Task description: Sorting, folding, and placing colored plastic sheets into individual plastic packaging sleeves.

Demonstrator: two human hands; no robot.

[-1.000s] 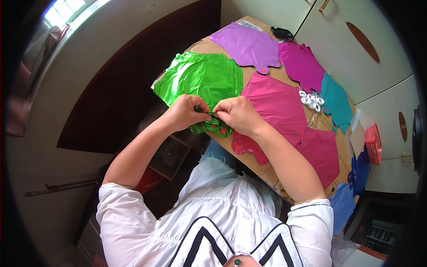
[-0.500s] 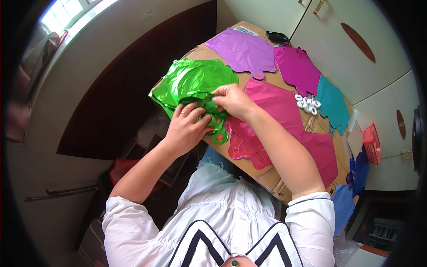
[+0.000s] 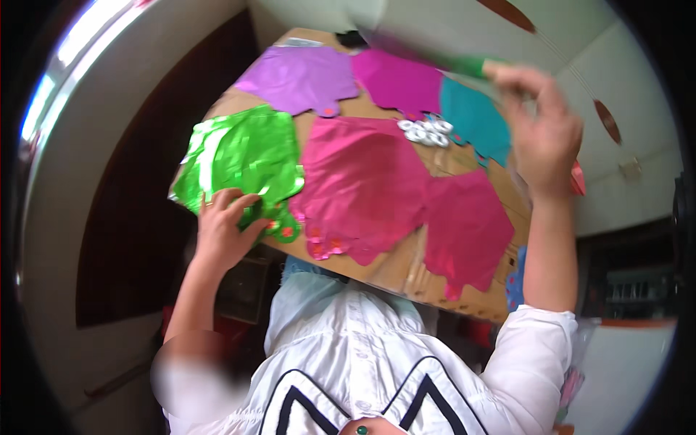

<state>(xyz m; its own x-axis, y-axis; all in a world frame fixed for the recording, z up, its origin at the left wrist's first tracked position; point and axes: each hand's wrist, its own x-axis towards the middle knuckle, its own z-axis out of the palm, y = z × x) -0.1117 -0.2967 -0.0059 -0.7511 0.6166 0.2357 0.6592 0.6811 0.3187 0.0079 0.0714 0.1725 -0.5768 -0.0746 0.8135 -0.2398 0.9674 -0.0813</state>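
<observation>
Blurrily recorded: right hand (image 3: pixel 540 130), raised, fingers pinched on a green foil sheet (image 3: pixel 471 66), its far end smeared past reading. Left hand (image 3: pixel 226 226), fingers loosely parted, rested on the near edge of green foil balloons (image 3: pixel 250 148), partly covering them.

Pale cupboard doors (image 3: pixel 631 94) suggest a home.

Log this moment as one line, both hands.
left hand: on green foil sheets | right hand: raised, holding blurred green piece | pink foil sheets: on cardboard
</observation>
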